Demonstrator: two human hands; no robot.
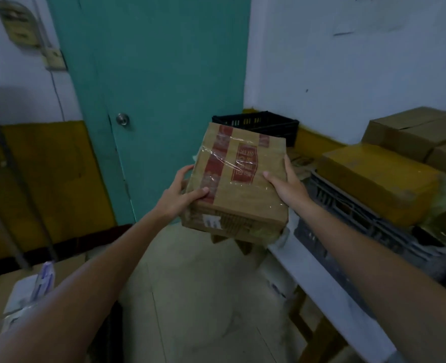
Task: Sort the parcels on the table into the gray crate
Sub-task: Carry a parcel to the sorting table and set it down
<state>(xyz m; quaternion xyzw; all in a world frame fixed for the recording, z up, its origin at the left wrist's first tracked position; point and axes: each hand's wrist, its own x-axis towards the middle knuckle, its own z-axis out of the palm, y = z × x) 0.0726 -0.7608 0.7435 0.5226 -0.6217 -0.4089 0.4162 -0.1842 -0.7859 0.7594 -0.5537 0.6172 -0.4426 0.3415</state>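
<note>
1. The left grip curls round the parcel's left edge, thumb on top;
2. the right grip clasps its right edge;
3. the parcel hangs above the floor, just left of the bench and the gray crate.

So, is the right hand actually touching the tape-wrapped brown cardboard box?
Touching. The head view shows the right hand gripping the tape-wrapped brown cardboard box at its right edge, thumb pressed on the top face, fingers along the side.
</note>
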